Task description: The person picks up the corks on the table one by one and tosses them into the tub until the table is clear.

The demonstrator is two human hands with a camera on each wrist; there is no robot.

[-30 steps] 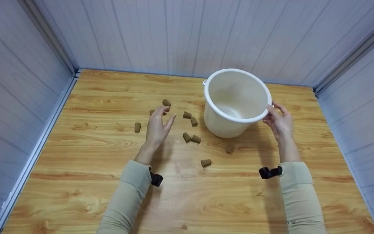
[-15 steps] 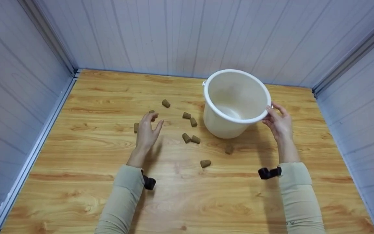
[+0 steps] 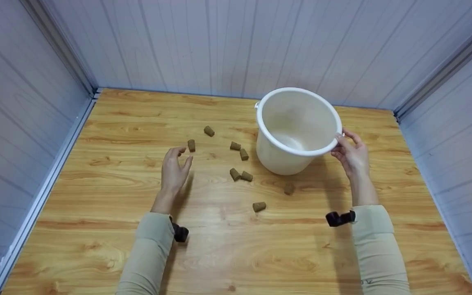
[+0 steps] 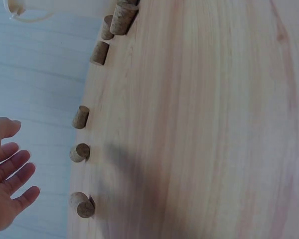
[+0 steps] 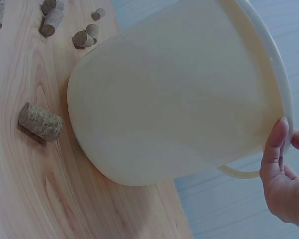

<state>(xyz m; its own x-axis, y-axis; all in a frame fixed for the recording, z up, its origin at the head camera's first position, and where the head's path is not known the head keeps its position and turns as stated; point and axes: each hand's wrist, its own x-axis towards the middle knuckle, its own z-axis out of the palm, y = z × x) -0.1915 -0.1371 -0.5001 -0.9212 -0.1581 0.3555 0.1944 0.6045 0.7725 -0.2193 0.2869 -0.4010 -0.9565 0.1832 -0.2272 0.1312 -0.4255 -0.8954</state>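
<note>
My right hand (image 3: 351, 157) grips the rim of a white plastic bucket (image 3: 279, 157) on its right side. In the right wrist view the thumb (image 5: 276, 142) lies along the bucket's outer wall below the rim. My left hand (image 3: 173, 172) hovers over the floor at left with nothing in it, thumb and fingers apart. Just beyond its fingertips lies a cork stopper (image 3: 191, 145), and a second cork (image 3: 209, 131) lies farther back. In the left wrist view a cork (image 4: 82, 204) sits nearest the fingers; in the head view the hand hides one.
Several corks lie left of the bucket, among them one pair (image 3: 244, 154) and another pair (image 3: 246, 176). Nearer the front are a cork (image 3: 259, 206) and a shaded cork (image 3: 289, 189). Pale panel walls (image 3: 228, 49) enclose the wood-patterned surface (image 3: 228, 254) at back and sides.
My left hand has moved left and toward me, from above the back corks to beside the left ones, uncovering one cork and covering another. The right hand and bucket have stayed put.
</note>
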